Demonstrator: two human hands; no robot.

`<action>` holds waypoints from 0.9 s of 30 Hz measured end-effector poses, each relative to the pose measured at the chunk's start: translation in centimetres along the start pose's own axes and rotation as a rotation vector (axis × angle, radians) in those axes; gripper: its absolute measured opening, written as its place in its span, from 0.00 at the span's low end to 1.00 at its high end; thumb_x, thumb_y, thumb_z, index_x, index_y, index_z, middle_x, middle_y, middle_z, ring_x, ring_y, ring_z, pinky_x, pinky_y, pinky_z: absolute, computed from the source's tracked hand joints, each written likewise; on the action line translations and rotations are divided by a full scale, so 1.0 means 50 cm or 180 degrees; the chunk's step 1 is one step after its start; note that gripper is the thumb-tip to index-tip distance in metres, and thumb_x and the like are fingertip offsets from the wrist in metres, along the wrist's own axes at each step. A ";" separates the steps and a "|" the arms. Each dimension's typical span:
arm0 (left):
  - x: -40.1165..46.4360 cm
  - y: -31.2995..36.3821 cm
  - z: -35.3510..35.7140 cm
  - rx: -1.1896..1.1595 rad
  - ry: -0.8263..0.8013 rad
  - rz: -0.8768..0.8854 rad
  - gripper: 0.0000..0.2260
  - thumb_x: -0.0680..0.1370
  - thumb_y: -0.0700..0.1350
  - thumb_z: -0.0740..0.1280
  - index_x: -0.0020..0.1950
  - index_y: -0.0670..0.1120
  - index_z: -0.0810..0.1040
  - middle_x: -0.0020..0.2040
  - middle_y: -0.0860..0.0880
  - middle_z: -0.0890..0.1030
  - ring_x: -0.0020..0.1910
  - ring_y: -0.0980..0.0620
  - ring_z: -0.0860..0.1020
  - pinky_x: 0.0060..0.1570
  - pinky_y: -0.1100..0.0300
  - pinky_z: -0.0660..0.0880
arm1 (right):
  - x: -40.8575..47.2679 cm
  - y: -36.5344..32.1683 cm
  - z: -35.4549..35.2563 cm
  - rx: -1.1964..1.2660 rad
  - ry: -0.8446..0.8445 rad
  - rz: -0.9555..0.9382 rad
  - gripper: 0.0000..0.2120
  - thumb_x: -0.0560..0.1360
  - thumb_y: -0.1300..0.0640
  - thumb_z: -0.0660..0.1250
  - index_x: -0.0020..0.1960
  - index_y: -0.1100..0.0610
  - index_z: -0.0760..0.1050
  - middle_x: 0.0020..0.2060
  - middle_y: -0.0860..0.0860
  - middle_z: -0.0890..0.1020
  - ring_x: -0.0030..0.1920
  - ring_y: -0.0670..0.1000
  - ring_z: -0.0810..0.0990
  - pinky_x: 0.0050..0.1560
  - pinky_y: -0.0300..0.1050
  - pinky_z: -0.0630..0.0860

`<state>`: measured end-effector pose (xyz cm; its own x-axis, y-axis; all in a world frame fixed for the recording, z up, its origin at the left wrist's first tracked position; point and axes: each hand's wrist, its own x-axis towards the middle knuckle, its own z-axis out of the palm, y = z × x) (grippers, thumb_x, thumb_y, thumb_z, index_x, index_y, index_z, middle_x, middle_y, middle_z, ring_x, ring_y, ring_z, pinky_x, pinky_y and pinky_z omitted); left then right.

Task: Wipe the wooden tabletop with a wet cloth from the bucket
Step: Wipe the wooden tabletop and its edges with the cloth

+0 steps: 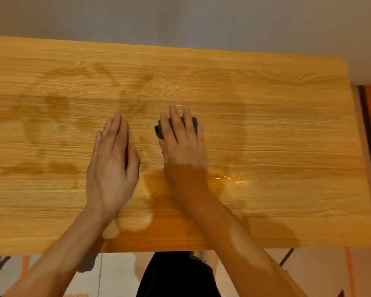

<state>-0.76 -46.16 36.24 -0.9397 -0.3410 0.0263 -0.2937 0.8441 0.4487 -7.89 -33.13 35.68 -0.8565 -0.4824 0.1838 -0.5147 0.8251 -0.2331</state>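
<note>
cloth (158, 131) sits under the flat right hand (183, 144) on the wet table (287, 125); left hand (111, 166) lies flat, both grips wide

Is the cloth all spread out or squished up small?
Bunched small, not spread: the dark cloth fits under the flat right hand, only edges peeking out.

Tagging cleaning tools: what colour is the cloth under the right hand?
Dark grey, nearly black. Head view: the cloth shows under the right hand.
</note>
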 end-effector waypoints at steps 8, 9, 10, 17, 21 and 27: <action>-0.005 -0.003 0.005 0.0006 0.0003 0.0020 0.25 0.85 0.46 0.53 0.81 0.39 0.58 0.82 0.45 0.57 0.82 0.50 0.52 0.81 0.52 0.49 | -0.067 0.303 -0.125 -0.0195 0.0016 0.1593 0.23 0.84 0.54 0.49 0.77 0.59 0.57 0.77 0.57 0.56 0.78 0.59 0.51 0.77 0.58 0.47; -0.004 -0.003 0.004 0.0009 0.0010 0.0017 0.24 0.85 0.45 0.53 0.81 0.39 0.58 0.82 0.45 0.57 0.82 0.50 0.53 0.81 0.52 0.49 | -0.062 0.274 -0.117 -0.0193 0.0097 0.1728 0.23 0.84 0.53 0.49 0.77 0.59 0.56 0.78 0.57 0.55 0.78 0.59 0.51 0.77 0.57 0.47; -0.002 -0.003 0.004 0.0007 0.0017 0.0012 0.24 0.85 0.44 0.54 0.81 0.39 0.58 0.82 0.45 0.57 0.82 0.50 0.53 0.81 0.52 0.48 | -0.053 0.228 -0.100 -0.0282 0.0100 0.1658 0.24 0.83 0.53 0.51 0.77 0.59 0.56 0.77 0.57 0.55 0.77 0.60 0.52 0.77 0.58 0.48; -0.004 -0.006 0.003 -0.0001 0.0038 0.0061 0.23 0.85 0.43 0.54 0.80 0.38 0.59 0.82 0.45 0.57 0.82 0.50 0.53 0.81 0.55 0.47 | -0.081 -0.002 -0.050 0.0130 -0.0353 -0.0074 0.28 0.78 0.63 0.62 0.76 0.57 0.60 0.77 0.57 0.58 0.77 0.59 0.55 0.77 0.58 0.49; -0.004 -0.006 0.003 -0.0107 0.0058 0.0032 0.23 0.85 0.43 0.54 0.80 0.38 0.60 0.82 0.45 0.58 0.82 0.50 0.54 0.81 0.55 0.47 | -0.129 0.205 -0.118 -0.0199 -0.0352 0.0781 0.24 0.82 0.60 0.57 0.77 0.58 0.57 0.77 0.57 0.57 0.77 0.57 0.52 0.77 0.57 0.49; -0.014 -0.007 -0.014 -0.0277 -0.0066 0.0082 0.24 0.84 0.44 0.54 0.80 0.41 0.61 0.82 0.47 0.58 0.82 0.52 0.53 0.80 0.59 0.45 | -0.111 0.114 -0.086 -0.0183 0.0137 0.1428 0.24 0.83 0.53 0.52 0.76 0.60 0.55 0.76 0.59 0.58 0.77 0.60 0.55 0.76 0.64 0.50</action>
<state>0.11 -46.50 36.71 -0.9504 -0.3103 0.0208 -0.2540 0.8129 0.5241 -5.88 -24.50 37.44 -0.9913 -0.0618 0.1166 -0.0891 0.9653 -0.2455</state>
